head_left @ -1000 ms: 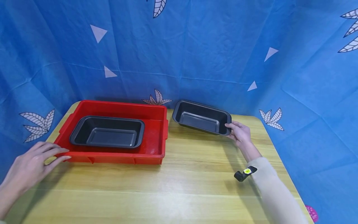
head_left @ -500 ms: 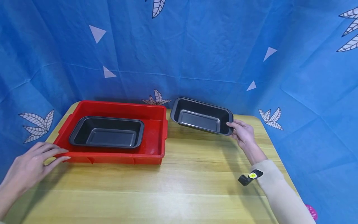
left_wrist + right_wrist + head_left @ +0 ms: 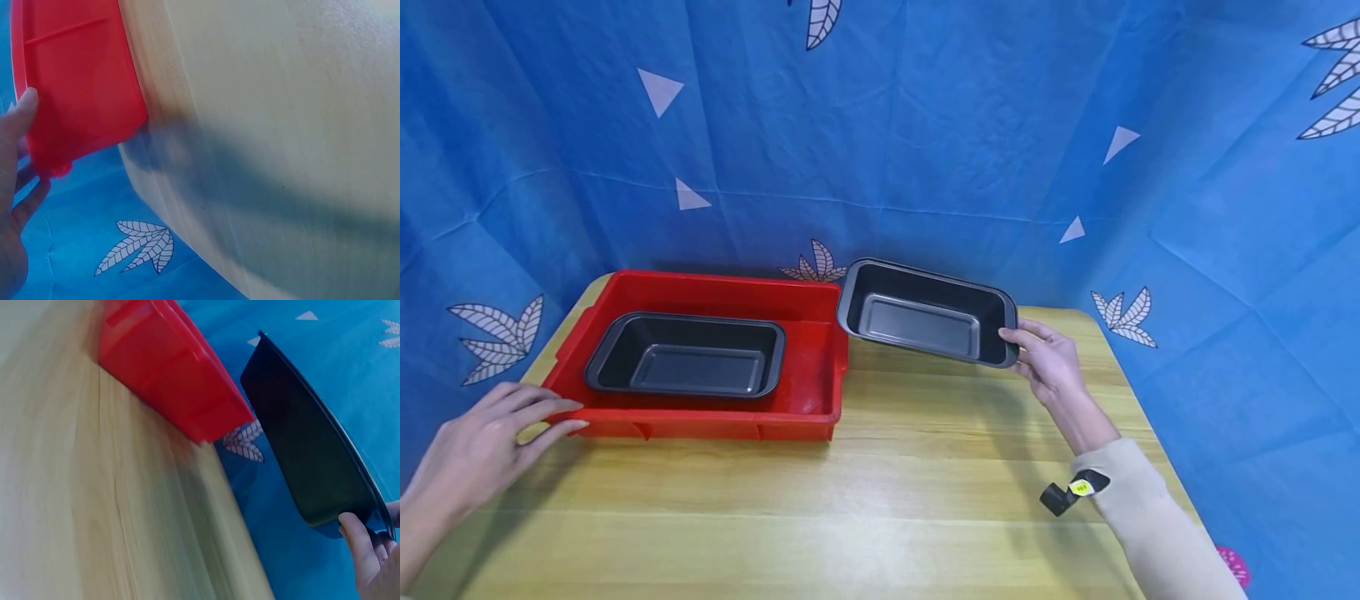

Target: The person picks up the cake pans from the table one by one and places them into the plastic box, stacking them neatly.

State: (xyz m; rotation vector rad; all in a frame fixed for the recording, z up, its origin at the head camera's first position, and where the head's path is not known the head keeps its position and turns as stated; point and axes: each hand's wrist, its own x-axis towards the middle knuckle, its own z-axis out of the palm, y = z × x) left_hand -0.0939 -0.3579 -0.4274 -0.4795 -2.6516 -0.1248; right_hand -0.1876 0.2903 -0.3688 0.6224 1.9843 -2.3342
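My right hand (image 3: 1051, 360) grips a dark loaf pan (image 3: 917, 325) by its right end, thumb over the rim and fingers beneath. The pan is held up off the table, its left end overlapping the red tray's back right corner in the head view. In the right wrist view the pan's dark underside (image 3: 300, 444) shows. A second loaf pan (image 3: 696, 367) lies inside the red tray (image 3: 808, 354), toward its left. At the tray's front left corner, my left hand (image 3: 490, 437) holds the rim, with the thumb (image 3: 26, 106) against the front wall.
The wooden table (image 3: 880, 492) carries the tray at its back left. A blue patterned curtain (image 3: 880, 125) hangs close behind the table and along both sides. A black strap with a yellow tag (image 3: 1078, 487) is on the right sleeve.
My right hand first lifts the loaf pan slightly, then shifts it left, so its left end now overlaps the tray's edge in view. The left hand and the tray stay in place.
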